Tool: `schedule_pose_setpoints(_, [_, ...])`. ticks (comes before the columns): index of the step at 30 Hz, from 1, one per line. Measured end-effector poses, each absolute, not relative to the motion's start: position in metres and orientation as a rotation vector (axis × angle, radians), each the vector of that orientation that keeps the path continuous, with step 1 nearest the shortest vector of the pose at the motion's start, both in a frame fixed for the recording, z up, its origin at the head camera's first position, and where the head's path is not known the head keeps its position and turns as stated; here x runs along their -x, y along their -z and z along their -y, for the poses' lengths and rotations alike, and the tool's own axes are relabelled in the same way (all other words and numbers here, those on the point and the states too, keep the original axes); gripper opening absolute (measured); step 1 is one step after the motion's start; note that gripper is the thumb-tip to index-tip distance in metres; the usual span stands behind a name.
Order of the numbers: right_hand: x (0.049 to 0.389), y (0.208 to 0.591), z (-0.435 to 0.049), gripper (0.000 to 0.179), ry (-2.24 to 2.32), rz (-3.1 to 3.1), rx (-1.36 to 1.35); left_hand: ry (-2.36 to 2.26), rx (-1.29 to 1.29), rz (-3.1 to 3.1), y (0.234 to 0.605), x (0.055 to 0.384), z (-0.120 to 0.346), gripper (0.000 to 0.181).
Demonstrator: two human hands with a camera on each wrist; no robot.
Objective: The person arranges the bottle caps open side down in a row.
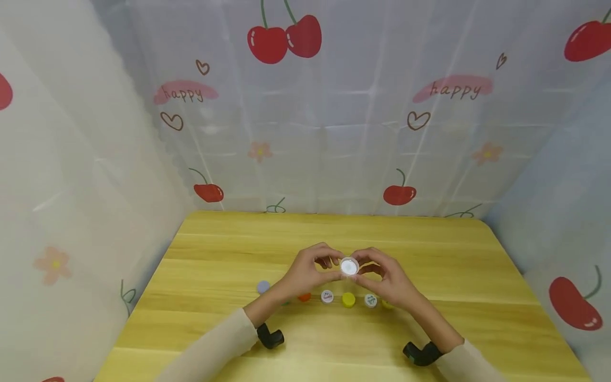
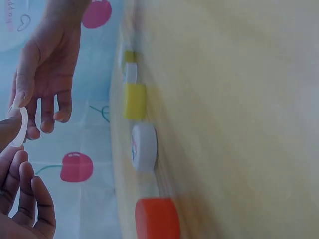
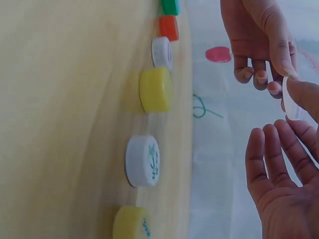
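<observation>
A round white bottle cap (image 1: 349, 267) is held up over the table between both hands, its hollow side facing the head camera. My left hand (image 1: 310, 268) pinches the cap's left edge between thumb and fingers. From the other side my right hand (image 1: 389, 276) pinches the right edge the same way. In the left wrist view the white cap (image 2: 20, 128) shows edge-on, partly covered by a thumb. Below the hands a row of bottle caps lies on the table: orange (image 1: 304, 298), white with print (image 1: 326, 296), yellow (image 1: 348, 300) and white with green print (image 1: 371, 301).
The row continues with a lavender cap (image 1: 263, 287) at its left end, a green cap (image 3: 170, 7) and another yellow cap (image 3: 128, 224). All lie on a wooden table (image 1: 229, 233). Cherry-printed curtains (image 1: 315, 132) enclose its back and sides.
</observation>
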State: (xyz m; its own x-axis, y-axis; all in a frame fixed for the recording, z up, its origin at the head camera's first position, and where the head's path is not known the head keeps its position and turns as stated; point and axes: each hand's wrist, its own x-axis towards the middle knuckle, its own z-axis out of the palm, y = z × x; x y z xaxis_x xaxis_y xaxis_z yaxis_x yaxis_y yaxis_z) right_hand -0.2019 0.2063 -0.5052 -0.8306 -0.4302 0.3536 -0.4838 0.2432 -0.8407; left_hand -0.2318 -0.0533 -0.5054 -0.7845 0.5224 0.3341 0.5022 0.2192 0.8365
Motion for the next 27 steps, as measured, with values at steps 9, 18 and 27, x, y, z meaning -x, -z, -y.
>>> schedule_pose_setpoints(9, [0.189,0.509,-0.203,0.038,-1.624,2.357,-0.985,-1.697,-1.011,-2.399,0.509,0.210,0.056,0.032])
schedule_pose_setpoints(18, [0.186,0.510,-0.206,0.036,-1.571,2.420,-0.933,-1.678,-1.005,-2.380,0.513,0.207,0.056,0.032])
schedule_pose_setpoints(27, [0.182,0.509,-0.210,0.040,-1.483,2.428,-0.916,-1.704,-0.801,-2.046,0.514,0.213,0.055,0.022])
